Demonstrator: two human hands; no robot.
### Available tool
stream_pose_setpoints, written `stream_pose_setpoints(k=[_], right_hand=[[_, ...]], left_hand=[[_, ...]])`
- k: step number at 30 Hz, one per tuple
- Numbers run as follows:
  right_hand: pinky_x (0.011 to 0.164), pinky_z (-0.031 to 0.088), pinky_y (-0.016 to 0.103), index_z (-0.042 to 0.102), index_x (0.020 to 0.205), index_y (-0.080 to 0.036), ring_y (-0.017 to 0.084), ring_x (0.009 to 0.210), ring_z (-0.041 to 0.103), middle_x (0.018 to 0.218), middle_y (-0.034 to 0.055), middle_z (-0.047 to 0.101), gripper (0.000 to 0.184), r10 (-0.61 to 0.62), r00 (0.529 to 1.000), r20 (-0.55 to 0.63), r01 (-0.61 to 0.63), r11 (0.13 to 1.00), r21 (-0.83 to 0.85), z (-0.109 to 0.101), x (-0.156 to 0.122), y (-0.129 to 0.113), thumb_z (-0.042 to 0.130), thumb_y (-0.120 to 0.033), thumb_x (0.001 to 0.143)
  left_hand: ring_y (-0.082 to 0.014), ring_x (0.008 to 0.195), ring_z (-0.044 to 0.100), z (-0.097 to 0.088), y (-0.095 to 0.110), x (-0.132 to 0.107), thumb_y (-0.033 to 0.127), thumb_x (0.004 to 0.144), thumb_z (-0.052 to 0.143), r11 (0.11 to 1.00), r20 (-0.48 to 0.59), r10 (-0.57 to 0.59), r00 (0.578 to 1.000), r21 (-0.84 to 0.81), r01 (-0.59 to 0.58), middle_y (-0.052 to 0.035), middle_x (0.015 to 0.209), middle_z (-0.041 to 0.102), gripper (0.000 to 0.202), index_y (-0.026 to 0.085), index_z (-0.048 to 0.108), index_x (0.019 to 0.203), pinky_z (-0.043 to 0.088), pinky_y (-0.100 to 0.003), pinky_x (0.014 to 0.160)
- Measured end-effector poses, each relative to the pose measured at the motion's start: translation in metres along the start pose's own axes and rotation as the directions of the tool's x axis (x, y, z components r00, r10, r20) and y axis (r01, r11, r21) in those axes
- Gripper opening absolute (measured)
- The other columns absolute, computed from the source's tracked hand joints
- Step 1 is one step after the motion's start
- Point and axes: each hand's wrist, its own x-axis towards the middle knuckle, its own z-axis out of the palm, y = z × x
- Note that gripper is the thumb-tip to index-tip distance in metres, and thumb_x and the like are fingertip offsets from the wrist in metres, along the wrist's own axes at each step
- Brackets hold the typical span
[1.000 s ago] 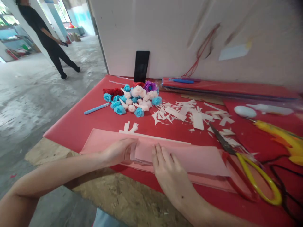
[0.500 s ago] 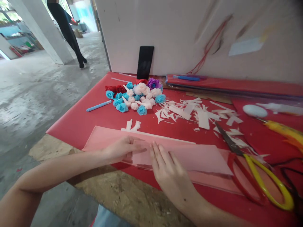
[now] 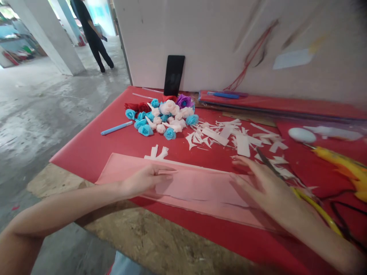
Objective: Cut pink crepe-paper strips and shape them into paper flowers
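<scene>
A folded strip of pink crepe paper [image 3: 197, 187] lies on top of a longer pink paper sheet [image 3: 120, 166] near the table's front edge. My left hand [image 3: 146, 177] pinches the strip's left end between thumb and fingers. Over the strip's right part, my right hand [image 3: 258, 179] has thumb and fingers apart; whether the fingertips touch the paper I cannot tell. Scissors [image 3: 315, 208] with a yellow handle loop lie at the right, partly hidden by my right forearm. Small white paper pieces [image 3: 157, 152] are just behind the sheet.
Paper roses [image 3: 169, 120] in blue, white, red and purple are heaped behind, near a phone [image 3: 174, 75] leaning on the wall. White paper scraps [image 3: 226, 135] spread rightward. A yellow glue gun [image 3: 341, 162] is far right, a blue pen [image 3: 116, 128] left. One person [image 3: 93, 38] stands in the background.
My right hand has slid right from the strip's middle to its right end, its fingers spreading. My left hand keeps its pinch. The background person has shifted slightly right.
</scene>
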Motion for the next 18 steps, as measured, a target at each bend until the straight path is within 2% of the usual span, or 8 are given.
stream_pose_setpoints(k=[2, 4, 9, 14, 16, 18], right_hand=[[0.078, 0.048, 0.045, 0.049, 0.109, -0.018, 0.028, 0.093, 0.06, 0.101, 0.0126, 0.063, 0.056, 0.114, 0.991, 0.073, -0.119, 0.991, 0.063, -0.004, -0.003, 0.007, 0.041, -0.059, 0.072], [0.079, 0.047, 0.046, 0.049, 0.108, -0.017, 0.029, 0.093, 0.059, 0.099, 0.0136, 0.063, 0.061, 0.176, 0.981, 0.079, -0.182, 0.98, 0.075, -0.007, -0.006, 0.009, 0.042, -0.061, 0.066], [0.084, 0.043, 0.048, 0.048, 0.111, -0.013, 0.032, 0.098, 0.055, 0.103, 0.0165, 0.06, 0.069, 0.27, 0.963, 0.008, -0.27, 0.961, 0.056, -0.013, -0.01, 0.013, 0.044, -0.061, 0.061], [0.077, 0.044, 0.049, 0.05, 0.108, -0.014, 0.032, 0.088, 0.058, 0.091, 0.0135, 0.064, 0.068, 0.343, 0.931, 0.122, -0.348, 0.937, 0.024, -0.017, -0.015, 0.018, 0.044, -0.06, 0.058], [0.075, 0.045, 0.046, 0.051, 0.108, -0.014, 0.03, 0.083, 0.059, 0.086, 0.0121, 0.064, 0.069, 0.364, 0.916, 0.168, -0.378, 0.924, 0.057, -0.018, -0.017, 0.017, 0.045, -0.059, 0.058], [0.073, 0.047, 0.04, 0.051, 0.11, -0.015, 0.026, 0.078, 0.061, 0.083, 0.0091, 0.065, 0.066, 0.366, 0.916, 0.165, -0.389, 0.911, 0.138, -0.019, -0.019, 0.015, 0.049, -0.057, 0.058]], left_hand=[[-0.0229, 0.11, 0.053, -0.002, 0.0, 0.0, 0.028, 0.079, 0.055, 0.998, 0.026, 0.01, 1.0, 0.054, -0.012, -0.0056, 0.117, 0.06, 0.033, 0.017, 0.061, 0.109, 0.038, -0.034, 0.096], [-0.0227, 0.113, 0.052, -0.004, -0.001, 0.0, 0.03, 0.079, 0.053, 0.995, 0.03, 0.015, 0.999, 0.097, -0.017, -0.0048, 0.121, 0.058, 0.035, 0.017, 0.06, 0.111, 0.036, -0.034, 0.099], [-0.0224, 0.122, 0.044, -0.01, 0.002, 0.002, 0.035, 0.079, 0.051, 0.973, 0.028, 0.063, 0.998, 0.223, -0.067, -0.0018, 0.126, 0.053, 0.035, 0.021, 0.062, 0.109, 0.029, -0.034, 0.105], [-0.0254, 0.122, 0.042, -0.017, 0.003, 0.003, 0.038, 0.079, 0.051, 0.94, -0.003, 0.07, 0.998, 0.335, -0.065, -0.0022, 0.126, 0.053, 0.032, 0.028, 0.063, 0.107, 0.018, -0.042, 0.108], [-0.0246, 0.121, 0.043, -0.019, 0.002, 0.003, 0.038, 0.079, 0.051, 0.939, 0.003, 0.076, 0.997, 0.335, -0.073, -0.0014, 0.126, 0.053, 0.032, 0.03, 0.062, 0.108, 0.02, -0.041, 0.108], [-0.0219, 0.12, 0.045, -0.02, 0.002, 0.003, 0.037, 0.08, 0.051, 0.942, 0.021, 0.1, 0.995, 0.32, -0.102, 0.0001, 0.125, 0.055, 0.03, 0.03, 0.063, 0.107, 0.025, -0.036, 0.106]])
